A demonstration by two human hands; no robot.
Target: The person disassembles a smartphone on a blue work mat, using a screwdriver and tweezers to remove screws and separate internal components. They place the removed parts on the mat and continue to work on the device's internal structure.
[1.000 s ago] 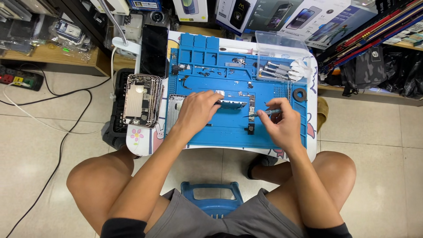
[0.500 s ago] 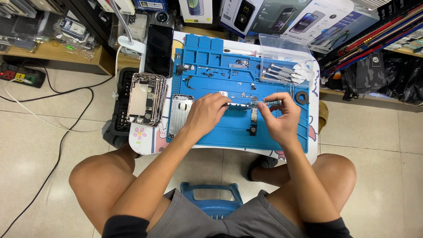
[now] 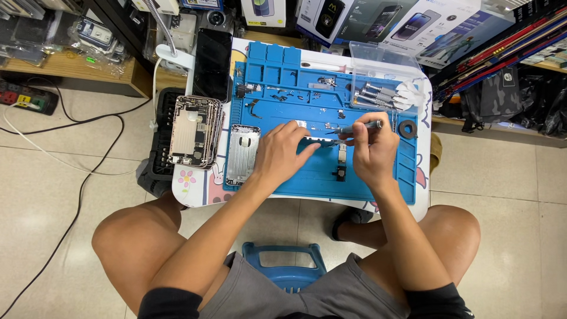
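I sit at a small white table with a blue repair mat (image 3: 384, 177) on it. My left hand (image 3: 283, 155) lies flat on the mat and pins down a narrow phone part (image 3: 322, 140) with its fingertips. My right hand (image 3: 369, 150) grips a grey screwdriver (image 3: 357, 127), its shaft lying nearly level and its tip pointing left at that part. A small dark component with a flex strip (image 3: 341, 162) lies just below the right hand's fingers.
A silver phone back housing (image 3: 242, 155) lies left of my left hand. A stack of phone frames (image 3: 194, 131) and a black phone (image 3: 211, 56) sit further left. Several screwdrivers (image 3: 378, 95), a tape roll (image 3: 407, 128) and small screws lie on the mat's far side.
My right hand has lifted and swung the screwdriver up to a level position, its tip now at the part under my left fingers. The left hand stays put.
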